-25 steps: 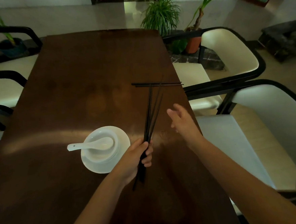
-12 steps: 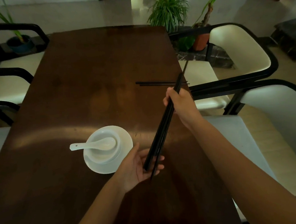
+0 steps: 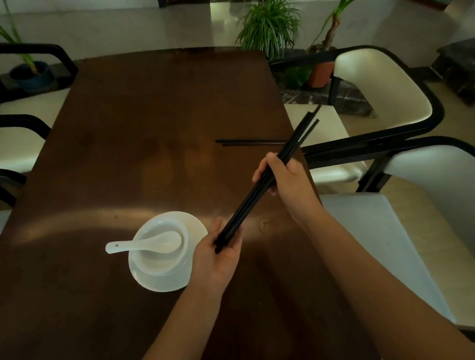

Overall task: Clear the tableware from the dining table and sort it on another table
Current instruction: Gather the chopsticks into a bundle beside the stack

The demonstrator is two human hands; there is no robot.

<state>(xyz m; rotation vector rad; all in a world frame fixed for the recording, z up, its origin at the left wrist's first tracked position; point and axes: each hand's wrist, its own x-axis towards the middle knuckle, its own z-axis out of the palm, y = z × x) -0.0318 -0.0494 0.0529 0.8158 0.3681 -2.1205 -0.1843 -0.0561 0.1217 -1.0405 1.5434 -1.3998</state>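
a bundle of black chopsticks [image 3: 262, 190] is held slantwise above the dark wooden desk [image 3: 148, 124], the right hand [image 3: 288, 179] wrapped round its middle in a closed grip while the lower ends are propped against the palm and fingers of the left hand [image 3: 222, 261], whose fingers are only lightly bent. one more pair of chopsticks [image 3: 249, 141] is seen lying flat on the desk near its right edge, and beside the left hand a white bowl [image 3: 162, 254] with a white spoon [image 3: 145, 244] across it is stacked on a white plate [image 3: 197, 227]
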